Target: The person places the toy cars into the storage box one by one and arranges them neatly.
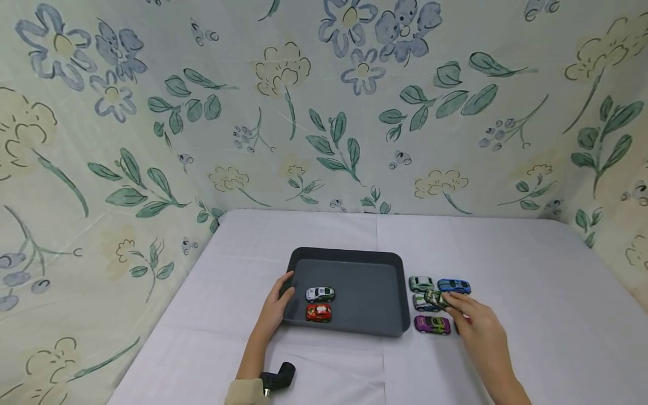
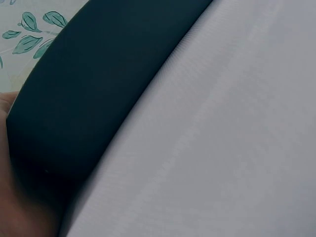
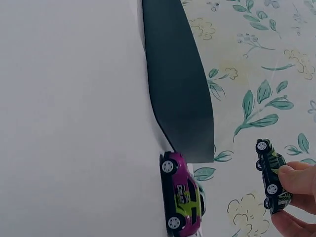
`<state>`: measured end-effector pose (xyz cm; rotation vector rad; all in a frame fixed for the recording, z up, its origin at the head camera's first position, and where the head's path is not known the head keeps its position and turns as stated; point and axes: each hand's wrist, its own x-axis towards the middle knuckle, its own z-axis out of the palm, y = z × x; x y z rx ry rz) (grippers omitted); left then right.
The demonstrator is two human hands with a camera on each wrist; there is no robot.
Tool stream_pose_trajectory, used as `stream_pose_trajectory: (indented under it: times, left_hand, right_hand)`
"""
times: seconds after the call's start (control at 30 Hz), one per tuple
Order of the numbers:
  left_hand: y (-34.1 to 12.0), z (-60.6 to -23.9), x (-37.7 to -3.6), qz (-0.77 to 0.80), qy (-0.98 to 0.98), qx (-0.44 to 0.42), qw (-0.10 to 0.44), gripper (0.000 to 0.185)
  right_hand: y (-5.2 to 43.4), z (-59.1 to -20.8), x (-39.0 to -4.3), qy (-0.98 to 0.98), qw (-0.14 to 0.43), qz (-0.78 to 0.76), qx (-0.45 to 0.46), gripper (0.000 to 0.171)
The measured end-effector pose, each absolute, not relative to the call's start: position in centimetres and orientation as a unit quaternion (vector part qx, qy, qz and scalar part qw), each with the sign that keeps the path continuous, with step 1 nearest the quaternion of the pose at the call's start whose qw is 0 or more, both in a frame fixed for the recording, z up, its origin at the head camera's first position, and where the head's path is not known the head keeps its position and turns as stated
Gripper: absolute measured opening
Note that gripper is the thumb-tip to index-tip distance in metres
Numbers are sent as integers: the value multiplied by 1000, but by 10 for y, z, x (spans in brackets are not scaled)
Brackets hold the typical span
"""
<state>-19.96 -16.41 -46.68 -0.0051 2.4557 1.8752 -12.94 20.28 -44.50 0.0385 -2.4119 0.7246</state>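
Green camo toy car [image 1: 436,298] is up off the table, pinched between the fingertips [image 3: 296,178] of the right hand [image 1: 476,323]. It hangs just right of the gray tray [image 1: 377,326], over the little group of cars parked there. From the right wrist camera you can see its dark body with green marks and two small wheels, with the thumb below and a finger on top. Under and around it sit a purple car [image 1: 432,324], a pale green car [image 1: 421,283], a blue car [image 1: 454,286] and a white and green car [image 1: 422,305], close together on the white table [image 1: 531,315]. A bit of something red peeks out from behind the right hand. The left hand [image 1: 275,308] holds the left edge of the tray, thumb curled over the rim. Inside the tray, near its left side, a white car [image 1: 320,293] sits just behind a red car [image 1: 318,313]. A small black thing [image 1: 278,378] lies on the table near the left arm. Flower cloth [image 1: 324,112] hangs behind and on both sides.
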Motion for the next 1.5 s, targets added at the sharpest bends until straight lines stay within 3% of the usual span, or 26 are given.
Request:
stream_pose_trajectory:
  times: [0.9,1.2,1.5]
  left_hand:
    - [-166,-468,-199,609,793,2,26,44]
    - [-167,-470,-202,608,794,1,25,44]
    - [-175,-500,-216,599,801,3,15,43]
  right_hand:
    - [103,-451,-151,-896,313,238,207,36]
    - [76,-448,-165,-901,257,272,218,31]
    - [53,-446,-190,-916,221,271,196,27]
